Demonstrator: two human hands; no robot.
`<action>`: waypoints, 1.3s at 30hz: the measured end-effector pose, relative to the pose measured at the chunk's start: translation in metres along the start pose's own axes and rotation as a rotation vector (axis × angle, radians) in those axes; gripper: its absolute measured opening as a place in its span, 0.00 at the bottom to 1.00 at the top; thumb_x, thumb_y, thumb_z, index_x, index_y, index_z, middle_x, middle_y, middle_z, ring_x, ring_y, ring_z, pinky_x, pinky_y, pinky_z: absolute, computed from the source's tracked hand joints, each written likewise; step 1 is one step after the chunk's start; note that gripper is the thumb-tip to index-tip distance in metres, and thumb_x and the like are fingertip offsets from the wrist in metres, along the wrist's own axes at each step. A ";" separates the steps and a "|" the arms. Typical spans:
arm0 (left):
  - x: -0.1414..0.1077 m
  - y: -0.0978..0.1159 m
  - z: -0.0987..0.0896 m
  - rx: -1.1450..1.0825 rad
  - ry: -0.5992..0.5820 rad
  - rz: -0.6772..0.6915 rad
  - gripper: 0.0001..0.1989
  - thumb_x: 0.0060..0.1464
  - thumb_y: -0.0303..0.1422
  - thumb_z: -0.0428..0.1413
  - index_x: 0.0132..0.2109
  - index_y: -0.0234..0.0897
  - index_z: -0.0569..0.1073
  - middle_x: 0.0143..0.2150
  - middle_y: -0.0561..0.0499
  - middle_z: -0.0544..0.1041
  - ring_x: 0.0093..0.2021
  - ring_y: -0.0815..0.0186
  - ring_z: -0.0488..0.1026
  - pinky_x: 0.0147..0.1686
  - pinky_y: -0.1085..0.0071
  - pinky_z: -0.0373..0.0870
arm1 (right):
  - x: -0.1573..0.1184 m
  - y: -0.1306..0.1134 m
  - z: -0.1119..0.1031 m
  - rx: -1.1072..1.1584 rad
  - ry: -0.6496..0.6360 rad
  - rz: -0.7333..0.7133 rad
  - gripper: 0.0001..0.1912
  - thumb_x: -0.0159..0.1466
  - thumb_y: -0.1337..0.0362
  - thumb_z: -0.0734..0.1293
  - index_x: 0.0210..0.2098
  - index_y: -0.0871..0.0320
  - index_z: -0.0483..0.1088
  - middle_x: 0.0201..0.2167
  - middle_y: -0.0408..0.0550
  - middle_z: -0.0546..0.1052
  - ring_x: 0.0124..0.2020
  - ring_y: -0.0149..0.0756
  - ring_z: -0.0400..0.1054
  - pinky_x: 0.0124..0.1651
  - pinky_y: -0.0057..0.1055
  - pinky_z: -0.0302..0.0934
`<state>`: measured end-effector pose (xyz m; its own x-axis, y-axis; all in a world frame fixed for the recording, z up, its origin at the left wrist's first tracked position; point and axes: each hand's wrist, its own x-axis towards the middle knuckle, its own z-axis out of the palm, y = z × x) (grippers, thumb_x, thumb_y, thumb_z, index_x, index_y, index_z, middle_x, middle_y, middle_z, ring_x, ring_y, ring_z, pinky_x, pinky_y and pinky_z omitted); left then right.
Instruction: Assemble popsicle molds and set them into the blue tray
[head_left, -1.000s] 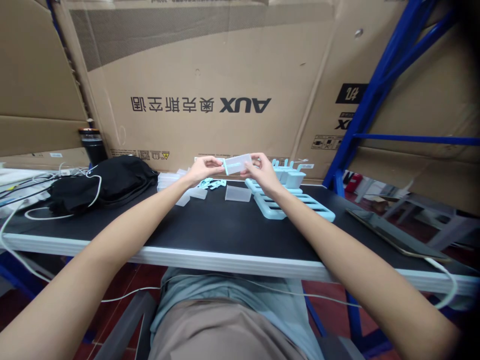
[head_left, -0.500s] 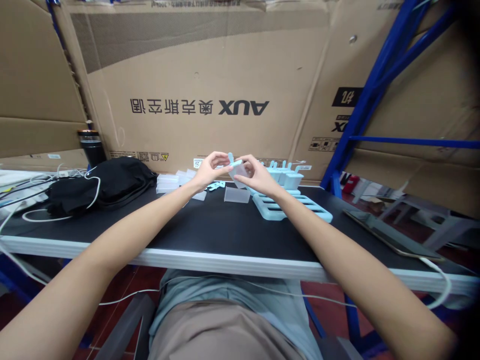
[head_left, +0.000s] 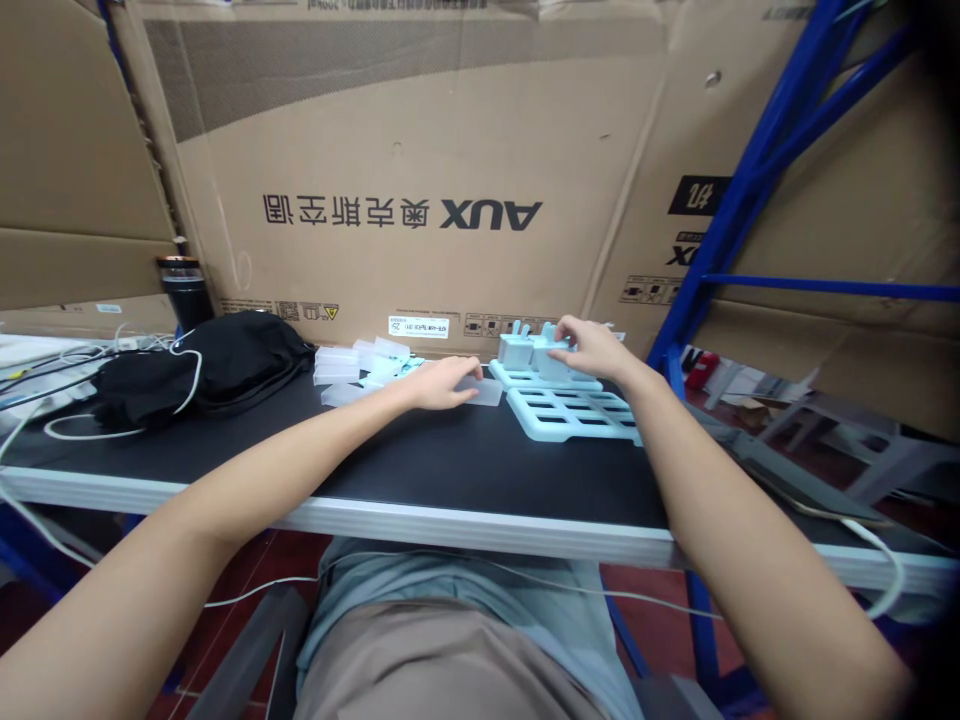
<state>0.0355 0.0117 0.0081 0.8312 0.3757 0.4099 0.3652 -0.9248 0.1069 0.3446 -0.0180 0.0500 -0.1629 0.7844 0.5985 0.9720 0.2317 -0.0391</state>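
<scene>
In the head view my left hand [head_left: 444, 384] is over the table, thumb and fingers apart, at the near end of a clear popsicle mould cup [head_left: 489, 392] lying on its side. Whether it touches the cup I cannot tell. My right hand [head_left: 589, 348] is closed on a popsicle mould [head_left: 553, 358] with a light blue stick lid, at the rear light blue rack [head_left: 510, 375]. Another lidded mould [head_left: 515, 350] stands upright to its left; my right hand hides what is behind it. A second slotted rack [head_left: 551, 428] lies in front.
Several clear cups [head_left: 336, 364] and light blue stick lids [head_left: 390, 371] lie left of my left hand. Further left are a black bag [head_left: 217, 365], cables and a dark bottle [head_left: 185, 293]. A tablet [head_left: 787, 475] lies at the right edge. A cardboard sheet [head_left: 375, 120] stands behind the table.
My hands have parted. The right carried the lidded mould right to the rear rack. The left let go of it and moved down to the clear cup on the table.
</scene>
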 end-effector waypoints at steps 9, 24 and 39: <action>-0.002 -0.003 0.002 0.009 -0.127 -0.014 0.22 0.51 0.30 0.51 0.54 0.39 0.59 0.45 0.44 0.74 0.40 0.59 0.72 0.39 0.65 0.66 | -0.002 0.020 -0.003 0.036 -0.072 0.076 0.08 0.52 0.64 0.64 0.33 0.54 0.63 0.33 0.49 0.76 0.38 0.44 0.71 0.41 0.37 0.62; -0.004 -0.001 0.000 0.023 -0.147 -0.009 0.22 0.52 0.31 0.50 0.54 0.38 0.57 0.46 0.44 0.73 0.40 0.59 0.72 0.39 0.66 0.65 | -0.004 0.025 -0.005 0.005 -0.094 0.138 0.08 0.51 0.68 0.62 0.32 0.54 0.62 0.33 0.48 0.75 0.39 0.42 0.71 0.41 0.34 0.62; -0.004 -0.002 0.000 0.026 -0.160 -0.010 0.22 0.52 0.31 0.51 0.54 0.39 0.57 0.47 0.44 0.72 0.41 0.59 0.72 0.39 0.67 0.65 | -0.005 0.030 0.011 -0.133 -0.106 0.193 0.15 0.57 0.62 0.61 0.44 0.54 0.63 0.42 0.54 0.74 0.45 0.48 0.68 0.42 0.37 0.60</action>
<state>0.0318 0.0118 0.0063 0.8828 0.3917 0.2592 0.3829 -0.9198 0.0858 0.3730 -0.0091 0.0373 0.0176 0.8641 0.5029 0.9994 -0.0002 -0.0348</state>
